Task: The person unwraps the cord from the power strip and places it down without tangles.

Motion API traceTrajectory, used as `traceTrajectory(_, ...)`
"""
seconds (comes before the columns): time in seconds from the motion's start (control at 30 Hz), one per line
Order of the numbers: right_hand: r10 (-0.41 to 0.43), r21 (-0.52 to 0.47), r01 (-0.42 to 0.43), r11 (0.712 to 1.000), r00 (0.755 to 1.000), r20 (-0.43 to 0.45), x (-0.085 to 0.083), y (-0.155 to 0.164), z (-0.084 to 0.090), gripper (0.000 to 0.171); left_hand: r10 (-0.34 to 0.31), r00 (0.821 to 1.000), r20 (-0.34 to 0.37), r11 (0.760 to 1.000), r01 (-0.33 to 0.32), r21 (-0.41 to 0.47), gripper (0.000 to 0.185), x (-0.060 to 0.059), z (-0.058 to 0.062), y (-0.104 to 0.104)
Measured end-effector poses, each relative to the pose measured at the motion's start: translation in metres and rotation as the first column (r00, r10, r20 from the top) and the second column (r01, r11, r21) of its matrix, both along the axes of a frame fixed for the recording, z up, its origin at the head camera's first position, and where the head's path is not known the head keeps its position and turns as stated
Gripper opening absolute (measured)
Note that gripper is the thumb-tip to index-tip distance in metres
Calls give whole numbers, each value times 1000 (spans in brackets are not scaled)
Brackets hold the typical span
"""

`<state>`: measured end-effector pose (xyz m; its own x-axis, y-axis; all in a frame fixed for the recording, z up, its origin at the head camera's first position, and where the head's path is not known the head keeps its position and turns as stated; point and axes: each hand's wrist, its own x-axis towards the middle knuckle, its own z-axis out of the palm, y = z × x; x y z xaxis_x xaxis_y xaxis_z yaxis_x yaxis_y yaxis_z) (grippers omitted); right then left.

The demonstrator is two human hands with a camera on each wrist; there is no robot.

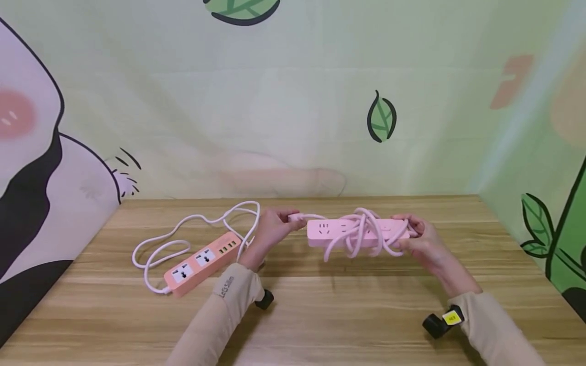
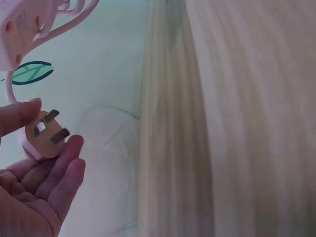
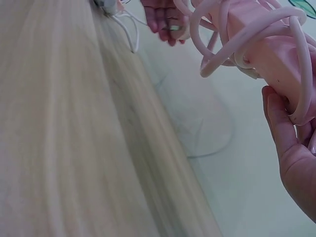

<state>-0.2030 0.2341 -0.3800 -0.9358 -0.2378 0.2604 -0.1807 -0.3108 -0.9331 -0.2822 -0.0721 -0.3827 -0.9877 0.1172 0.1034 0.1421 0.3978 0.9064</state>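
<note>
A pink power strip [image 1: 357,231] with its pink cord [image 1: 361,239] looped loosely around it is held above the wooden table [image 1: 320,315]. My right hand [image 1: 423,241] grips its right end; in the right wrist view the strip [image 3: 269,47] fills the upper right with my right hand's fingers [image 3: 284,128] under it. My left hand [image 1: 272,229] pinches the cord's pink plug [image 1: 296,217] just left of the strip. The left wrist view shows that plug [image 2: 47,136], prongs out, between thumb and fingers.
An orange power strip [image 1: 203,263] with a white cord [image 1: 192,229] lies on the table at the left. A printed cloth backdrop [image 1: 293,101] closes the back and sides. Small black wrist cameras [image 1: 437,323] sit under both sleeves.
</note>
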Motion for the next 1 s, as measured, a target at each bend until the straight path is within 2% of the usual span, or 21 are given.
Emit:
traceTrajectory(0.17, 4, -46, -5, 999, 1000, -5, -1, 0, 5, 50, 30, 999, 32, 997, -27, -69, 31, 2, -3, 1)
traceTrajectory(0.37, 23, -130, -23, 991, 1000, -2, -3, 1, 10, 49, 25, 999, 45, 995, -21, -95, 30, 6, -4, 0)
traceTrajectory(0.53, 3, -156, 1, 988, 1000, 23, -6, 3, 14, 40, -10, 998, 58, 997, 14, -75, 32, 11, -5, -2)
traceTrajectory(0.73, -34, -178, 45, 983, 997, 62, -10, 6, 14, 39, -69, 996, 55, 997, 71, -44, 30, 18, -7, -4)
traceTrajectory(1.0, -60, -161, 73, 984, 995, 86, -14, 11, 6, 39, -132, 987, 95, 989, 124, 82, 35, 27, 0, -8)
